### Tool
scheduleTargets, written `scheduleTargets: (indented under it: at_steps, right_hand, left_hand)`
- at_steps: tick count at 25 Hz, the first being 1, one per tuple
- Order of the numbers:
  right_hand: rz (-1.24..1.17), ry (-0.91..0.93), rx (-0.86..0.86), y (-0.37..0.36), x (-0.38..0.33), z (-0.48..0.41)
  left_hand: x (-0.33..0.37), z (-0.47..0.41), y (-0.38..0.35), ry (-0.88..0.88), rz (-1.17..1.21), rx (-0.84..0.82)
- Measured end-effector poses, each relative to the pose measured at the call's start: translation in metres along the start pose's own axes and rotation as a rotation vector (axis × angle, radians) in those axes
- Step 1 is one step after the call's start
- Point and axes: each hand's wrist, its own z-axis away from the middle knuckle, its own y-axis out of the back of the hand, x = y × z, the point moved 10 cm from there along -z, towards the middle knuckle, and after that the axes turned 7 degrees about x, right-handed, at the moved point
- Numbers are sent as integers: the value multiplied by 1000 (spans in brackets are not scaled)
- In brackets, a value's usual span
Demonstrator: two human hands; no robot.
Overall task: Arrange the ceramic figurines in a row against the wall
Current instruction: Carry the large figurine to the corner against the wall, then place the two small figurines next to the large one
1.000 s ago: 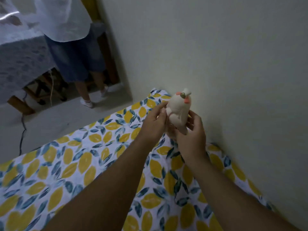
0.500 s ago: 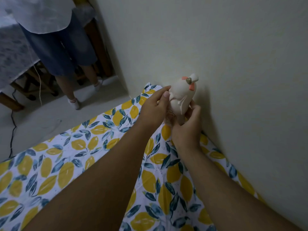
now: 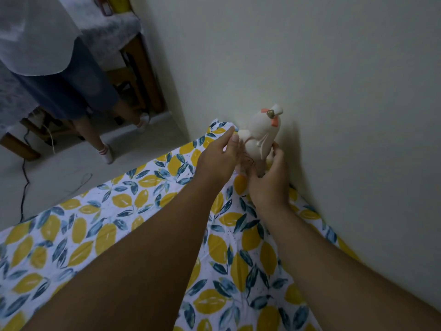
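Since a second ago: I have carried the white ceramic figurine (image 3: 261, 134) up the lemon-print cloth (image 3: 133, 225) to the far corner by the wall (image 3: 334, 91).
Right hand (image 3: 270, 180): wrapped round its bottom.
Left hand (image 3: 218, 156): fingers pinch its side knob.
Figurine: upright, very near the wall; I cannot tell if it touches the cloth.
Meaning: first one in the row is almost placed, I think.
Other figurines: none seen.

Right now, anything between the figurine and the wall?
Head view: nothing lies between them. The white figurine stands close against the wall, only its shadow on the paint. The right hand holds its base; the left hand touches its side.
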Motion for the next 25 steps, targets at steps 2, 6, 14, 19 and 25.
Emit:
scheduleTargets:
  at_steps: [2,6,14,19,25]
  right_hand:
    - [228,61,33,14,-15,26]
    - [382,306,-235,-10,-65,128]
    - [621,682,-765,-88,-129,398]
    - [709,825,-903,-117,-128,531]
    - [804,721,-1116,-154,-105,595]
  left_hand:
    - [-6,29,34,3,-70,59]
    - [-27,122,123,-68,-295,122]
    - [-106,333,333,16,-602,276]
    - [-167,428,422,154,-674,344]
    - [-250,475,455,470,-783,253]
